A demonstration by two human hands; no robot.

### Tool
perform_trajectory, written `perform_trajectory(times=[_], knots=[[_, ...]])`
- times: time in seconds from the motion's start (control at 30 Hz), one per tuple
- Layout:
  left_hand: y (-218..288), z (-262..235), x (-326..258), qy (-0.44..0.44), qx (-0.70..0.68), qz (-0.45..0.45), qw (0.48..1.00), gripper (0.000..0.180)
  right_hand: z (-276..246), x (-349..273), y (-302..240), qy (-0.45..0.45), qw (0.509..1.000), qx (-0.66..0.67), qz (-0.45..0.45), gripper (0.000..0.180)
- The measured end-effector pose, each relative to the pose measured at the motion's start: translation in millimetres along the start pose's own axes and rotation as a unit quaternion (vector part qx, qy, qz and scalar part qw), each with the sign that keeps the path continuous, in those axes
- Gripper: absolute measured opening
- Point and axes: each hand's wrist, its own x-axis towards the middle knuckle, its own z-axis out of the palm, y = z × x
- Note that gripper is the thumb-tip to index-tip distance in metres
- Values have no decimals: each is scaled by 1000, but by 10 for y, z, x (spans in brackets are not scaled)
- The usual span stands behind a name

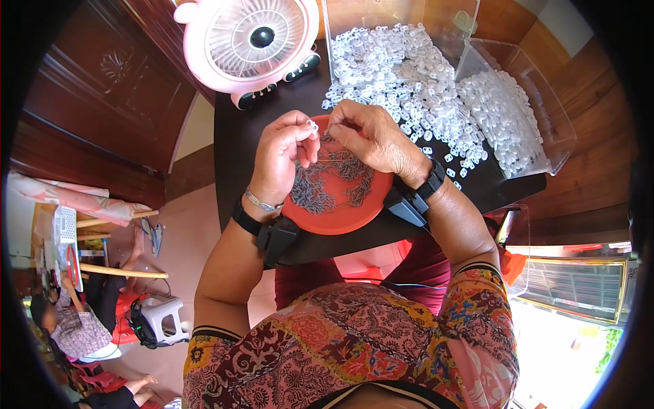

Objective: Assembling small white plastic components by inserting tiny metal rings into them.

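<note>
My left hand (276,155) is closed, pinching a small white plastic clip (312,127) with holes in it between thumb and finger. Close beside it, my right hand (373,138) is closed too, thumb and fingertip pressed together. Whatever sits in that pinch is too small to make out. Both hands are above an orange-red plastic bowl (332,227). Inside the bowl lie many small grey screws or nails (313,195), bunched in loose heaps.
Loose white clips (436,112) spread over the dark table (238,140) beside two clear bins, one tipped open (402,51), the other full (501,119). A pink fan (262,37) stands at the back left. Lower left, another person (78,327) sits near a grey stool (162,320).
</note>
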Motion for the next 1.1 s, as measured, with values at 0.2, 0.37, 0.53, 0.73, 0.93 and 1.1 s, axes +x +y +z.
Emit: perform_trajectory(times=[0.2,0.37,0.53,0.73,0.93,1.1], knots=[[-16,169,-51,31,239,107,965,15,0,16,5,-14,1000,-8,14,15],[0,134,-53,19,151,70,986,16,34,14,59,-20,999,27,-28,11],[0,52,-34,9,36,35,999,17,68,7,92,-2,996,73,-45,8],[52,107,-48,-4,55,-28,998,17,0,-15,91,-11,989,149,8,9],[53,153,-76,15,181,25,983,17,-71,1,-19,-22,992,124,-10,4],[33,188,-63,48,188,53,980,14,-129,5,-23,-11,998,67,3,3]])
